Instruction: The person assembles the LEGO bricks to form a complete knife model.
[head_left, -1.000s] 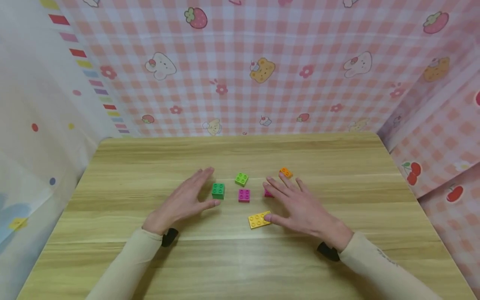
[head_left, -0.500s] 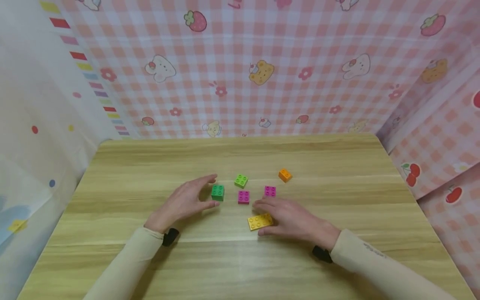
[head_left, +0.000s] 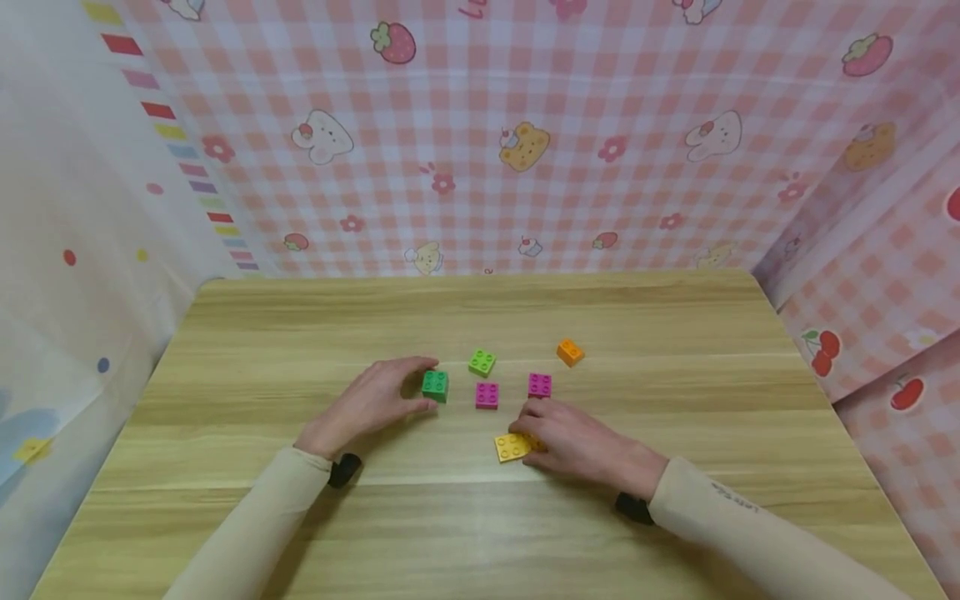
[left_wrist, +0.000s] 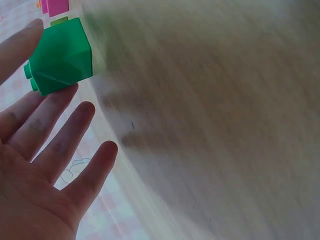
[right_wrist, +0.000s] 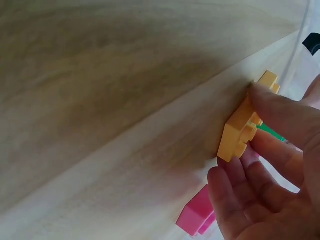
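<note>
The left hand [head_left: 367,406] is around the green brick [head_left: 435,386], thumb on the near side and fingers on the far side; firm contact cannot be told. In the left wrist view the thumb overlaps an edge of the green brick [left_wrist: 62,57], and the other fingers of the hand [left_wrist: 45,175] are spread. The right hand [head_left: 581,442] pinches the right end of the long yellow brick [head_left: 512,447], which lies on the table. The right wrist view has the thumb of the hand [right_wrist: 270,185] on one side of the yellow brick [right_wrist: 232,137] and fingers on the other.
Between the hands lie a magenta brick [head_left: 487,396] and a lime brick [head_left: 482,362]. A second magenta brick [head_left: 539,384] is just beyond the right fingers, an orange brick [head_left: 570,352] farther back. Patterned cloth [head_left: 480,142] hangs behind the wooden table [head_left: 420,533].
The right hand has come down and left from over the magenta brick and closed on the yellow brick. The left thumb and fingers have drawn nearer together around the green brick.
</note>
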